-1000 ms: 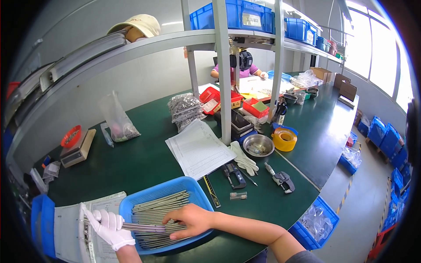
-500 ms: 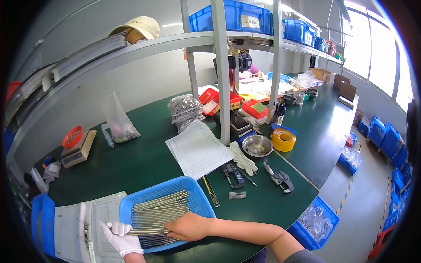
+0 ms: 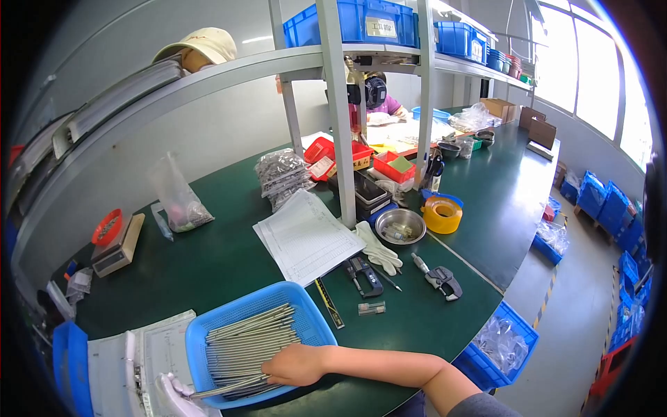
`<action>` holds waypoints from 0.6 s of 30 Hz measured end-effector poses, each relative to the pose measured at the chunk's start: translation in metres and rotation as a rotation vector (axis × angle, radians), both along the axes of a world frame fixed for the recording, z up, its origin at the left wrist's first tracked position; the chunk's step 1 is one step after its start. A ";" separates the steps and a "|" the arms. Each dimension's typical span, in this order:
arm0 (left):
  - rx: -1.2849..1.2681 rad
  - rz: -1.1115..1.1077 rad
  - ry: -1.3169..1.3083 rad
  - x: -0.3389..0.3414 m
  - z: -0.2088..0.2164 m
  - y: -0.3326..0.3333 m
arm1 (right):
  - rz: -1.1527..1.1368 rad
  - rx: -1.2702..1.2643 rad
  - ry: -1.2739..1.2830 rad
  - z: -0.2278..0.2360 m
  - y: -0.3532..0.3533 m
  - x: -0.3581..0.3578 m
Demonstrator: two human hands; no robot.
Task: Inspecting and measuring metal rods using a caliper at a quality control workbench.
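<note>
A blue perforated plastic basket holds many thin silvery metal rods, lying side by side. My right hand, bare, is closed over the basket's near right part with its fingers around the right end of a metal rod. That rod slants across the near side of the basket, over its rim. At its left end is my left hand in a white glove, fingers closed around it at the lower edge of the picture. Whether one rod or a few are held together is hard to make out.
An open ring binder lies left of the basket. Beyond are paper sheets, a digital caliper, a micrometer, a white glove, a steel bowl and yellow tape. A shelf post rises behind. Another person sits beyond.
My left hand has moved left and down, toward the picture's lower edge, at the rod's left end. My right hand stays nearly in place. The whole view has shifted slightly.
</note>
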State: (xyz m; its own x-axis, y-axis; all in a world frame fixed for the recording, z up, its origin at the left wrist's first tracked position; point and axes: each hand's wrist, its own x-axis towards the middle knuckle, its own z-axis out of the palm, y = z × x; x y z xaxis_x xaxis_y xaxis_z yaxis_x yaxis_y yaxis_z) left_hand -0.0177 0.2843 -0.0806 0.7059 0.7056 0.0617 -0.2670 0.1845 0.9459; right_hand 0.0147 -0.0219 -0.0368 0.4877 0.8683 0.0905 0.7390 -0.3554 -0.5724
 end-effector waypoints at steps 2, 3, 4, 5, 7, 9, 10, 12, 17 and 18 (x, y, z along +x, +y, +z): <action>0.220 -0.022 0.092 -0.013 0.018 -0.017 | -0.016 0.010 -0.002 -0.002 -0.002 -0.002; 0.972 0.064 0.100 -0.021 0.038 -0.039 | -0.033 0.018 0.000 -0.002 -0.003 -0.001; 1.725 0.160 0.094 -0.026 0.055 -0.058 | -0.039 0.018 0.000 -0.002 -0.002 0.000; 1.729 0.161 0.098 -0.026 0.067 -0.071 | -0.043 0.010 0.010 -0.003 0.001 0.001; 1.685 -0.417 -0.275 -0.026 0.085 -0.094 | -0.048 0.001 0.022 -0.003 0.001 -0.001; 1.790 -0.655 -0.161 -0.022 0.086 -0.103 | -0.082 0.022 0.017 -0.002 0.000 -0.001; 1.730 -0.726 -0.008 -0.018 0.085 -0.113 | -0.082 0.020 0.013 -0.001 0.000 -0.001; 1.726 -0.795 0.143 -0.008 0.077 -0.110 | -0.146 0.070 -0.044 0.001 -0.001 -0.002; 1.741 -0.900 0.263 0.009 0.059 -0.116 | -0.185 0.066 -0.123 0.003 -0.003 -0.003; 1.775 -0.878 0.233 0.008 0.058 -0.116 | -0.195 0.032 -0.116 0.005 -0.004 -0.003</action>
State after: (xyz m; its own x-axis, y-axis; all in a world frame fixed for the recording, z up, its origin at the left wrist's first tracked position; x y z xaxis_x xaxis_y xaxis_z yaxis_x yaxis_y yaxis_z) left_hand -0.0095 0.1687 -0.0224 0.8585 -0.5106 0.0478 -0.5100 -0.8405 0.1829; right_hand 0.0112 -0.0256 -0.0314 0.6309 0.7542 0.1817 0.7196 -0.4813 -0.5005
